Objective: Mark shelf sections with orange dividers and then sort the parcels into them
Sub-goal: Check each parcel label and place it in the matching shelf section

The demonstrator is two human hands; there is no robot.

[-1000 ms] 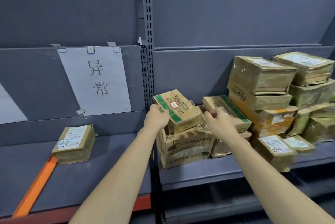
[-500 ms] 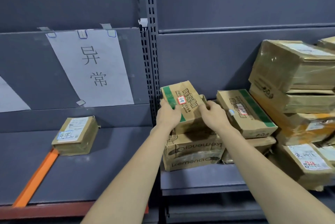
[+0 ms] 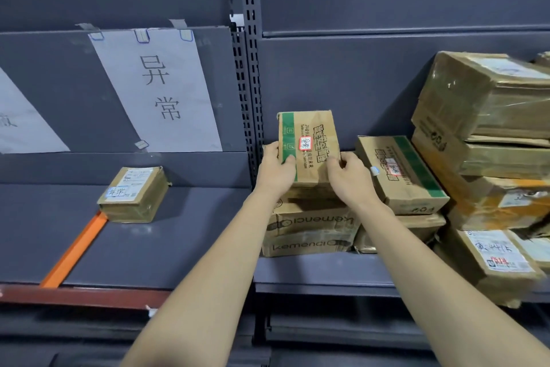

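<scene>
Two hands, one orange divider, two paper signs, and about a dozen parcels

Both hands, the left hand (image 3: 275, 171) and right hand (image 3: 351, 177), share one green-striped parcel (image 3: 309, 148); under their fingers sits one printed carton (image 3: 309, 228), right of them a second green-striped parcel (image 3: 401, 173) and a heap of roughly eight taped parcels (image 3: 488, 99), left of them one small parcel (image 3: 134, 194), one orange divider (image 3: 74, 250), two paper signs (image 3: 157, 90)

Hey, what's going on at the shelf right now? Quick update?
Left hand and right hand both grip green-striped parcel, tilted up above kemenci box. Orange divider laid on left shelf. Nothing blocking.
</scene>
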